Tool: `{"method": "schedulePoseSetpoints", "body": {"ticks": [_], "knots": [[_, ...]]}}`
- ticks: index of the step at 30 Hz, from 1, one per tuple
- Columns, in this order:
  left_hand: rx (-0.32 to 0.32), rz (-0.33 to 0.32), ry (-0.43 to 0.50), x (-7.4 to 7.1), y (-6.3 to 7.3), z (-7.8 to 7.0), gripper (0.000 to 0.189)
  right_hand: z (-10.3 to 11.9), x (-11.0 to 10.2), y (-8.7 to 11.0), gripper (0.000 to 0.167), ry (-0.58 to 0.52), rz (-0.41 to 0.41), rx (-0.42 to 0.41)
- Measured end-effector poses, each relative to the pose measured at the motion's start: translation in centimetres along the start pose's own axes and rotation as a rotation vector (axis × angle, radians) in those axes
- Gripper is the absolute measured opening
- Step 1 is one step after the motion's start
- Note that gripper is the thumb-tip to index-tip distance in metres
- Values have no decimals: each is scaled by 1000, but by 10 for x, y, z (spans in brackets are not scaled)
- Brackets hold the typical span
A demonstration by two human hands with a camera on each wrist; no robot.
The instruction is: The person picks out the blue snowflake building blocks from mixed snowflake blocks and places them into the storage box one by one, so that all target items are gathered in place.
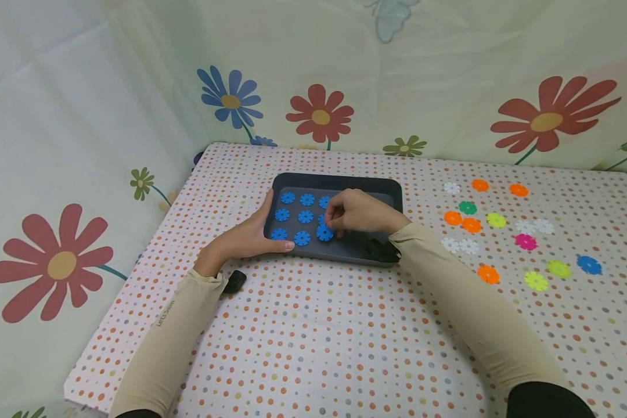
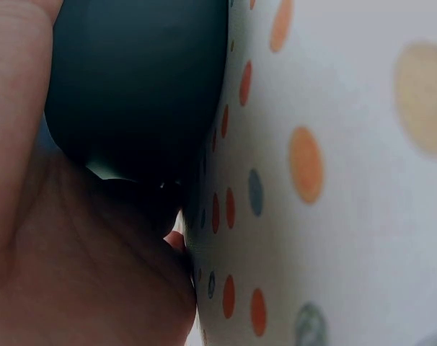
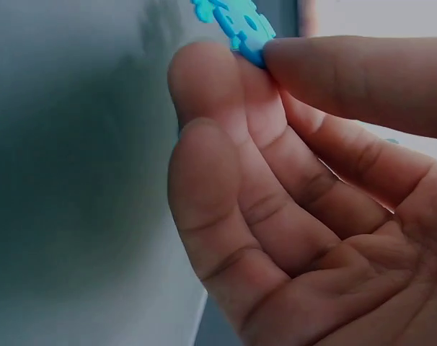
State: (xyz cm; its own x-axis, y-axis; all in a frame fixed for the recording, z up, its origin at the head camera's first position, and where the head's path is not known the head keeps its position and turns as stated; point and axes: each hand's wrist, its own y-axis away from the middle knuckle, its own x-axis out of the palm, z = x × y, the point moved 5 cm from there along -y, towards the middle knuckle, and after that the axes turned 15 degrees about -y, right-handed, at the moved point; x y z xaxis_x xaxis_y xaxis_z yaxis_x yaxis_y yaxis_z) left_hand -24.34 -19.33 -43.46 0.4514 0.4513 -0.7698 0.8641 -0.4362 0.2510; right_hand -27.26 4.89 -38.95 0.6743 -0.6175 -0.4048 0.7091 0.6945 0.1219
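Note:
A dark baking tray (image 1: pixel 339 255) lies on the dotted table, with several blue notched plastic discs (image 1: pixel 305 216) spaced in rows over its left half. My left hand (image 1: pixel 248 235) grips the tray's near left corner, thumb over the near rim and fingers along the left side. Over the tray's middle, my right hand (image 1: pixel 357 212) pinches a blue notched disc (image 3: pixel 244 21) between thumb and forefinger, the other fingers curled in. In the head view this hand partly covers the discs at the right end of the rows. The left wrist view shows the tray's dark outer wall (image 2: pixel 139 86) against the palm.
Loose notched discs lie on the table to the right: orange (image 1: pixel 488 274), white (image 1: pixel 451 187), green (image 1: pixel 467 207), pink (image 1: pixel 526 241), yellow (image 1: pixel 536 281) and one blue (image 1: pixel 589 265). Flowered cloth (image 1: pixel 428 87) hangs behind the table. Black wrist gear (image 1: pixel 235 282) sits by the left wrist.

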Motion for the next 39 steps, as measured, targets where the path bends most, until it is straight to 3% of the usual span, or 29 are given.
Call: {"method": "schedulePoseSetpoints", "body": {"ticks": [18,30,39], "knots": [[21,0,21,-1,0,-2,139,-6,7,-9,16,15,75,44],[13,-5,4,0,0,0,140,-3,11,-9,18,100,64,52],[-3,2,2,0,0,0,138,-6,10,-10,17,80,46,79]]}}
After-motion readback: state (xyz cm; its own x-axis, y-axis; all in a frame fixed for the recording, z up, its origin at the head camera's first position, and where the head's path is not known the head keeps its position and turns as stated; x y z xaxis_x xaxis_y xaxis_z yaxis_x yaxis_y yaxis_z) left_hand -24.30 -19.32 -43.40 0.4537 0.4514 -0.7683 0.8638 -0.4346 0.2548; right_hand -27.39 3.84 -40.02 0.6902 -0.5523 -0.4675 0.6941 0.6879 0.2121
